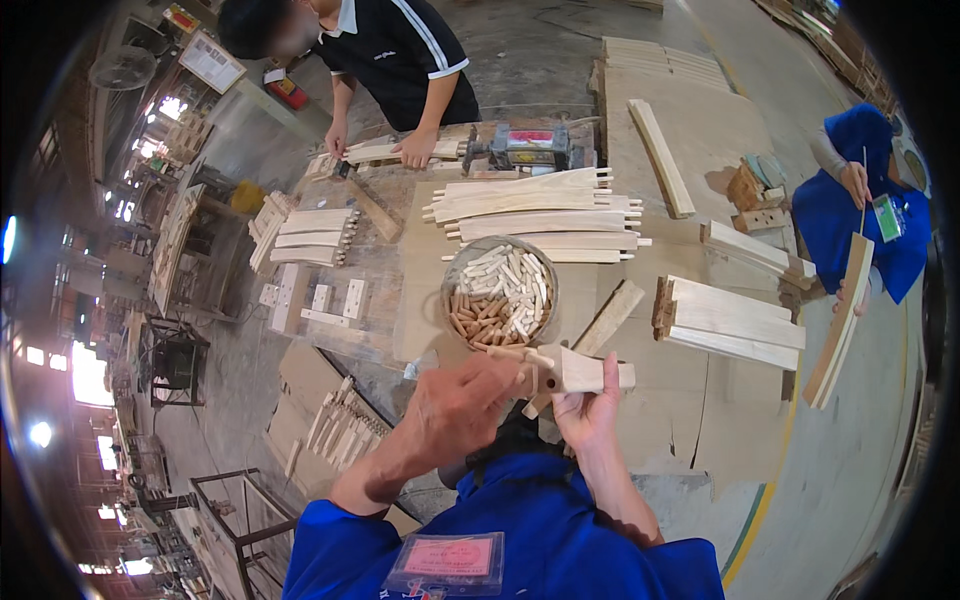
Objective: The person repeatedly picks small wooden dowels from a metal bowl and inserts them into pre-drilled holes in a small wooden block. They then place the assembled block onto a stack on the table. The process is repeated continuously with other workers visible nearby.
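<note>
on the near side of the bench [415, 325], just below a round tub [497, 239] of short dowels [515, 285], a pale wooden block [583, 370] with a dark round hole is held up in front of the wearer. the right hand [590, 410] clasps the block, its thumb laid across the wood; the left hand [455, 405] curls its fingers in at the block's left end, though whether they pinch a separate dowel or the block itself cannot be told. the step in hand looks like fitting a dowel to the block; the next move seems to call for a steady right grip and a straight push, lined up with a hole. beyond the tub, tenoned slats [540, 197] lie grouped.
</note>
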Available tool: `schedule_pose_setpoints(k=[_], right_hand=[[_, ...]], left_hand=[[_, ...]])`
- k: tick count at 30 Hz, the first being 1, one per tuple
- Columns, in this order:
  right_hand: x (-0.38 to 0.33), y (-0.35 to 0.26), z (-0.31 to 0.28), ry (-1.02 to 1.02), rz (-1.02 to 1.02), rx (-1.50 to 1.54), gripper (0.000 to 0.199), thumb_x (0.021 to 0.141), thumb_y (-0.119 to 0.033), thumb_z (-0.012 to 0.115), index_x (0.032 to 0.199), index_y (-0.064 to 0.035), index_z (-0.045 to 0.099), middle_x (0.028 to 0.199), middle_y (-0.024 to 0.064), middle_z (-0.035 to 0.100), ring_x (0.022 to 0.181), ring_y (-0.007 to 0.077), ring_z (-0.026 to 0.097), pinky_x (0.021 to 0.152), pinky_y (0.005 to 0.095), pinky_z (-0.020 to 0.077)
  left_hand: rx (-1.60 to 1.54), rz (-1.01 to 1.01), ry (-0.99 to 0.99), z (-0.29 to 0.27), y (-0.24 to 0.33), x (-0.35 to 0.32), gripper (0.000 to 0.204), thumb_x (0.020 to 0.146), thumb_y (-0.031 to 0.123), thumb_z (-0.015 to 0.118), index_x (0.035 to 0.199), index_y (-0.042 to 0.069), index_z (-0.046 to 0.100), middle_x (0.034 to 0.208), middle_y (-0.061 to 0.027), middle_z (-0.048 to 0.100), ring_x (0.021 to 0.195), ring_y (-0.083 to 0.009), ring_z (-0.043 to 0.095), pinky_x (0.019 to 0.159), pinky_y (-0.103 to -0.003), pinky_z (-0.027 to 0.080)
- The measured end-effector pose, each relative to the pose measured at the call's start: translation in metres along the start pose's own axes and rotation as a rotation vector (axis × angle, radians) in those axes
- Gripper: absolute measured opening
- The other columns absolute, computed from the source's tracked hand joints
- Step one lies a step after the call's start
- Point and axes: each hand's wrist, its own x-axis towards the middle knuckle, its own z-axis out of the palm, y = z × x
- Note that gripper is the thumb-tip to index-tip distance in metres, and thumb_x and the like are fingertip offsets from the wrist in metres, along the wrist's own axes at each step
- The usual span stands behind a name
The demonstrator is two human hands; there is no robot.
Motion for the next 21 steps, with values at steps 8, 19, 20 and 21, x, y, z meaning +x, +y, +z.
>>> schedule_pose_setpoints(k=[8,19,20,21], right_hand=[[0.002,0.01,-0.003,0.075,-0.003,0.021,0.059,0.089,-0.046,0.075,0.128,-0.008,0.052,0.117,0.013,0.067,0.112,0.0271,0.066,0.1,0.0481,0.0548],[0.0,-0.016,0.003,-0.106,-0.084,0.081,0.065,0.094,-0.051,0.065,0.135,-0.0016,0.054,0.132,0.0176,0.062,0.12,0.0354,0.062,0.102,0.0485,0.0547],[0.0,-0.015,0.01,-0.115,-0.077,0.112,0.066,0.094,-0.051,0.065,0.136,-0.0014,0.054,0.135,0.018,0.061,0.123,0.0356,0.06,0.103,0.0486,0.0539],[0.002,-0.014,0.017,-0.127,-0.071,0.151,0.066,0.094,-0.05,0.066,0.137,-0.0013,0.054,0.137,0.0183,0.059,0.125,0.0357,0.059,0.105,0.0487,0.0532]], left_hand=[[-0.205,-0.063,0.021,0.004,-0.027,-0.018,0.022,0.089,0.001,0.069,0.11,0.005,0.065,0.088,-0.0139,0.069,0.071,-0.0346,0.068,0.056,-0.04,0.054],[-0.192,-0.359,0.134,0.06,-0.162,0.032,0.017,0.089,0.023,0.071,0.093,0.006,0.073,0.079,-0.0131,0.067,0.074,-0.0333,0.064,0.069,-0.04,0.051],[-0.019,-0.293,0.133,0.091,-0.199,0.023,0.021,0.088,0.027,0.07,0.091,0.006,0.073,0.084,-0.014,0.067,0.078,-0.0341,0.064,0.071,-0.042,0.051],[0.159,-0.224,0.126,0.113,-0.226,0.019,0.026,0.088,0.031,0.07,0.09,0.006,0.073,0.088,-0.0149,0.067,0.082,-0.0349,0.064,0.073,-0.043,0.051]])
